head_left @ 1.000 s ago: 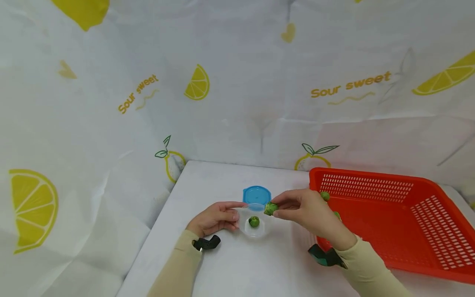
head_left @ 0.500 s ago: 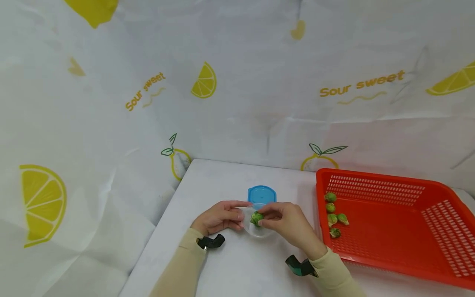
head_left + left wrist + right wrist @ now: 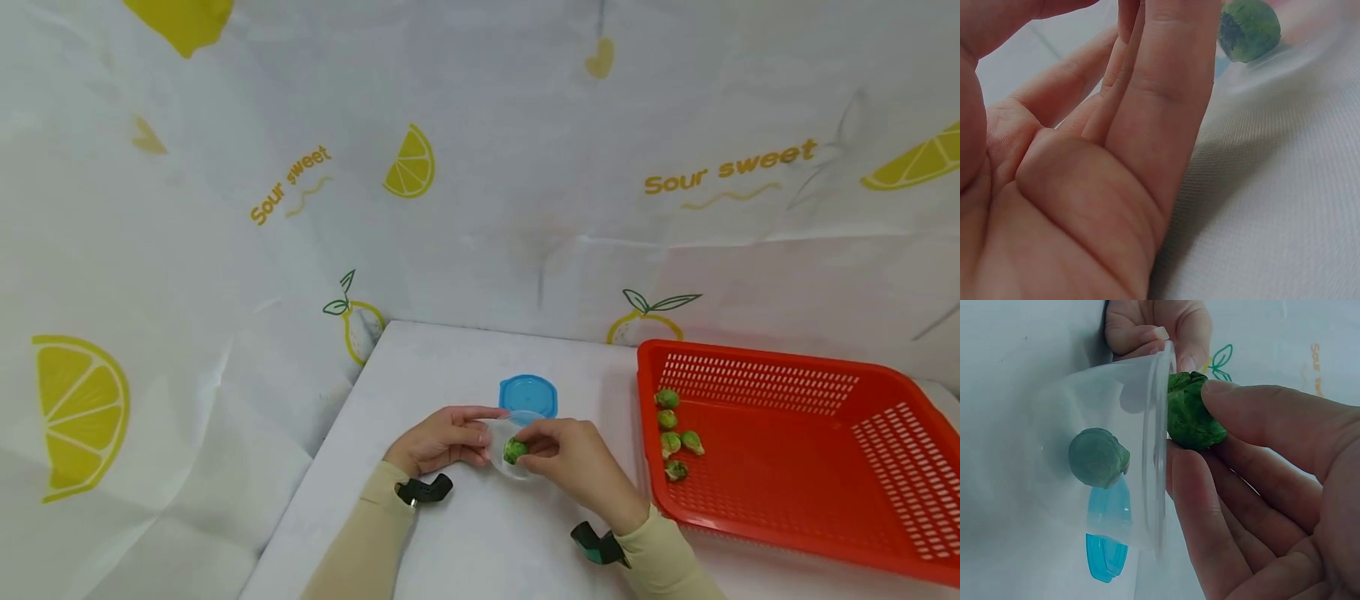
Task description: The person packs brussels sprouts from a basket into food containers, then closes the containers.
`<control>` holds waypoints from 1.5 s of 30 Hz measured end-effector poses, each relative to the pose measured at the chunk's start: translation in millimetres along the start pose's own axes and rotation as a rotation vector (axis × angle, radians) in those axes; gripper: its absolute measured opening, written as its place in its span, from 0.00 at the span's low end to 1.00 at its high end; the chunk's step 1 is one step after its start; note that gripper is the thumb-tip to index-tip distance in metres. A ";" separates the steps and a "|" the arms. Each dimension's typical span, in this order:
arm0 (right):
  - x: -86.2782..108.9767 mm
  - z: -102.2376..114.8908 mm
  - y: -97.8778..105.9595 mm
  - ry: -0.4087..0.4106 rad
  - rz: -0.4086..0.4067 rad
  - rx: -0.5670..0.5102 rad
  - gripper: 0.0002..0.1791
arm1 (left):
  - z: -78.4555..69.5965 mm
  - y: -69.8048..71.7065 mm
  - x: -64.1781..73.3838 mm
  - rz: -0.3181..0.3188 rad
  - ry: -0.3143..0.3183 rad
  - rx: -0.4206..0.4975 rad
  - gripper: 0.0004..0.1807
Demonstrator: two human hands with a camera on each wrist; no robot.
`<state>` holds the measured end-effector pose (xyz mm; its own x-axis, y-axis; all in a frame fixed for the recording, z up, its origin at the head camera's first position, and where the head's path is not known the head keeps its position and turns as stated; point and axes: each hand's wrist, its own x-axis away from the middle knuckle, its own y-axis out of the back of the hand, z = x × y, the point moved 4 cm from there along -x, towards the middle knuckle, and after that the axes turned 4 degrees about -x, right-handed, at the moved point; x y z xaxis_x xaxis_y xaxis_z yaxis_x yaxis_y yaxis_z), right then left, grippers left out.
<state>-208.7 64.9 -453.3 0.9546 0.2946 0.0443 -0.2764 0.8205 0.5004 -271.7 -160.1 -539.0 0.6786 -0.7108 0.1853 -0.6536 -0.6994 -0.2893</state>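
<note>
Hands at the centre of a white table (image 3: 465, 550), both in beige sleeves. Right hand (image 3: 573, 462): fingers and thumb curled, pinching a green sprout (image 3: 1191, 419) at the rim of a clear plastic cup (image 3: 1110, 469); in the head view the same sprout (image 3: 515, 450) shows just over the cup's mouth. Left hand (image 3: 442, 439): fingers laid against the far side of the cup (image 3: 513, 454), thumb on top, steadying it; the left wrist view shows straight fingers (image 3: 1160, 94) close together, with the palm bare beneath them. Largest item: backdrop cloth (image 3: 225, 208), white, printed with lemon slices and the words "Sour sweet", draped behind and to the left of the table. Next: red basket (image 3: 795, 367), perforated walls, standing on the right part of the table, well apart from the cup. Cup: transparent, resting on the table between the two hands. Blue lid (image 3: 528, 393): lying flat just behind the cup, also seen through the cup wall in the right wrist view. Loose sprouts (image 3: 671, 433): five, grouped in the near-left corner of the basket. Second sprout (image 3: 1097, 456): alone on the cup's floor, apart from the pinched one. Black clip (image 3: 423, 490) at the left wrist, green clip (image 3: 596, 546) at the right wrist.
</note>
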 end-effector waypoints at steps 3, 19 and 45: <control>-1.0 -1.5 -3.8 0.011 0.016 0.011 0.11 | 1.4 -0.1 0.1 -0.001 -0.002 0.003 0.33; -1.2 -2.5 -10.0 0.058 0.032 0.044 0.12 | 1.6 0.7 -2.9 0.003 -0.005 -0.023 0.32; 40.5 49.2 68.6 0.087 0.160 0.008 0.13 | 1.1 -0.7 -1.0 0.015 -0.011 -0.020 0.33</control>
<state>-183.5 109.0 -374.6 0.8853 0.4625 0.0488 -0.4225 0.7558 0.5002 -271.6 -158.8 -540.0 0.6725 -0.7202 0.1704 -0.6701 -0.6903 -0.2728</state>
